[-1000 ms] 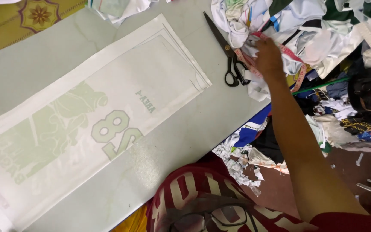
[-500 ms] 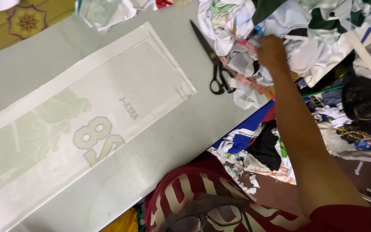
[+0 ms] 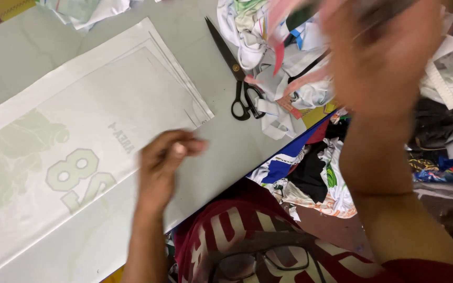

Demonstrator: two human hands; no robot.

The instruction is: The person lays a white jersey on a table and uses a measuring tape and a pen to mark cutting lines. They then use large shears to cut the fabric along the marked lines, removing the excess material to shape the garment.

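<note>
Here the left hand (image 3: 166,157) hovers at centre frame over the white printed sheet (image 3: 64,136), which spans the left of the pale desk (image 3: 226,141); its fingers are loosely curled and hold nothing. I judge that smoothing or gripping the sheet's edge comes next. Black scissors (image 3: 237,78) lie beside the sheet's corner. At upper right the blurred right hand (image 3: 381,57) lifts coloured fabric scraps (image 3: 289,36); how tightly it grips, I cannot tell.

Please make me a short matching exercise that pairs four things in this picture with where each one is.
Things:
1. scissors
2. printed sheet
3. left hand
4. right hand

Places:
A. raised and blurred over the fabric scraps
B. flat along the pale table, on the left
C. at the sheet's lower edge
D. on the table beside the scraps

Pairs: 1-D, 2-B, 3-C, 4-A
</note>
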